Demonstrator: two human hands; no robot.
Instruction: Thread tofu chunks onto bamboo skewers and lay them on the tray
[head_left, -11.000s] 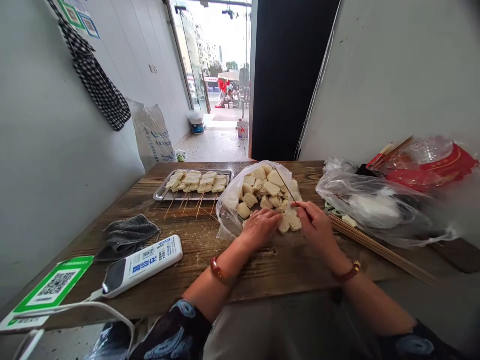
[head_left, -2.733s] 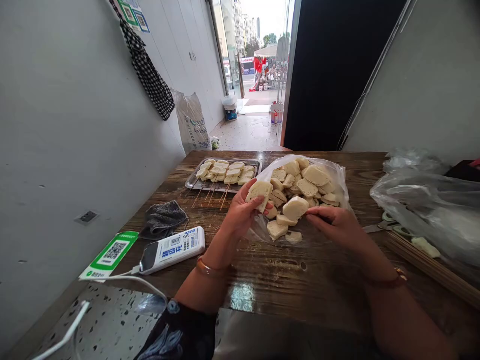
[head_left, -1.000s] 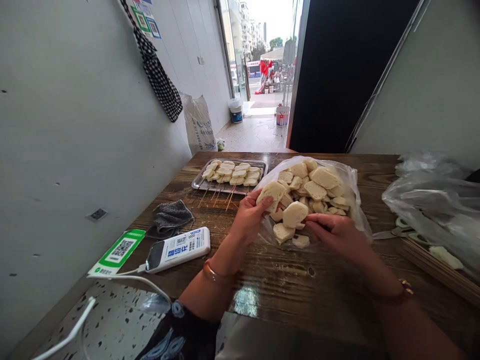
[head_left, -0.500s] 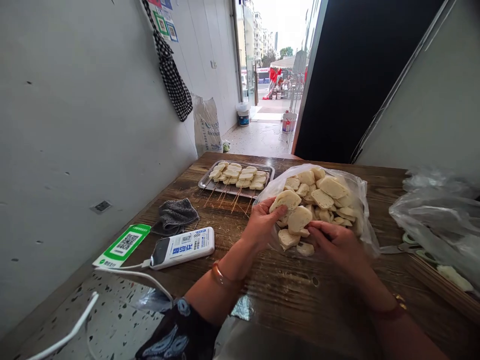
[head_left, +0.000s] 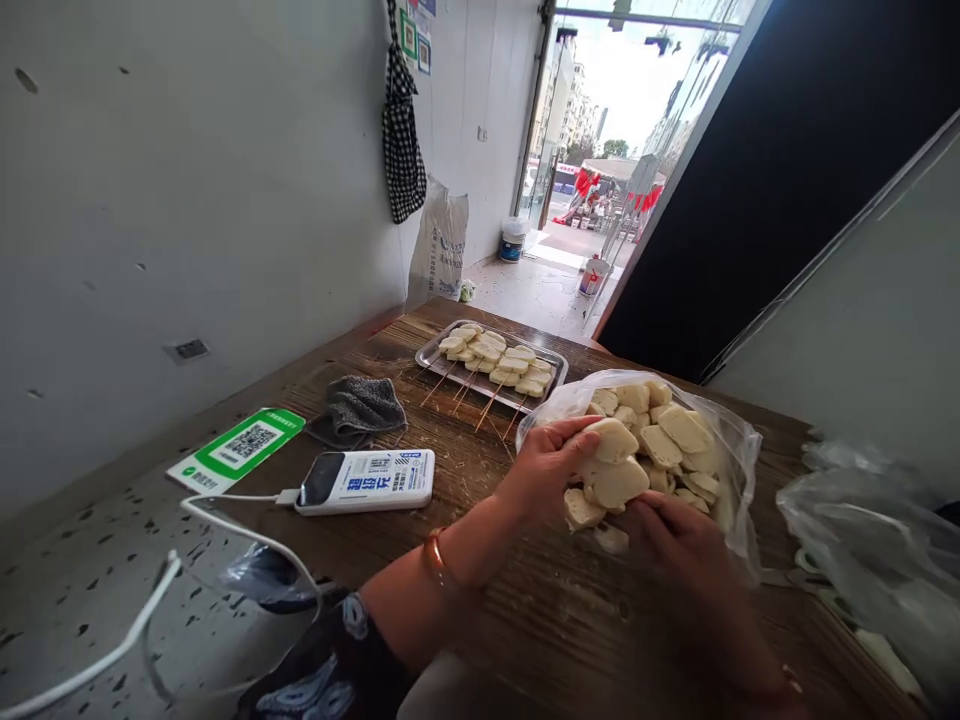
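My left hand is closed on pale, porous bread slices, thumb on top. The upper bread slice sits against a lower bread slice. At the lower slice's right edge, my right hand is closed in a pinch; what lies between its fingertips is hidden. Both hands are over the near side of an open clear plastic bag full of similar slices. Behind it on the left, a metal tray holds rows of slices on thin wooden skewers, whose sticks point towards me.
On the wooden table's left lie a grey cloth, a white power bank with a cable, and a green QR-code card. Crumpled clear plastic bags lie at the right. A wall borders the left.
The view has tilted and shifted, so hands and bag appear lower and further right. The two held slices now sit closer in line, the upper one turned more face-on.
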